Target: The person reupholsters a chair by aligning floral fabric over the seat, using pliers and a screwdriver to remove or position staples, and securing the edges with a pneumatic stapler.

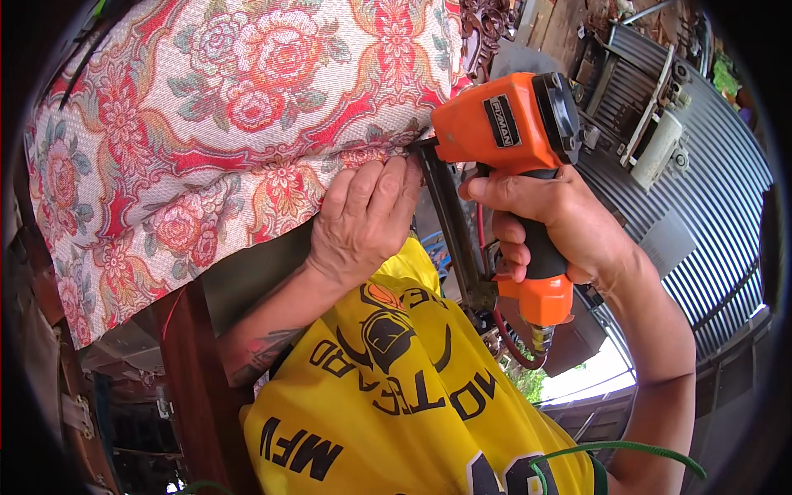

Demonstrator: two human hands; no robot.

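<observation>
My right hand (549, 210) is wrapped round the black grip of an orange and black pneumatic staple gun (493, 124). The gun's nose meets the edge of a red and cream floral upholstery fabric (272, 62). Just left of that nose, my left hand (369, 210) presses the fabric's folded edge, its fingers bent and closed on the cloth. The fingertips are partly hidden against the fabric. A loose flap of the same cloth hangs down to the left of my left hand.
A red air hose (505, 338) loops from the gun's base. Below the fabric stands a dark brown wooden post (194, 388). Carved dark wood (485, 33) shows at the top, and corrugated metal sheeting (718, 181) lies at the right. A green cord (627, 446) crosses near the lower right.
</observation>
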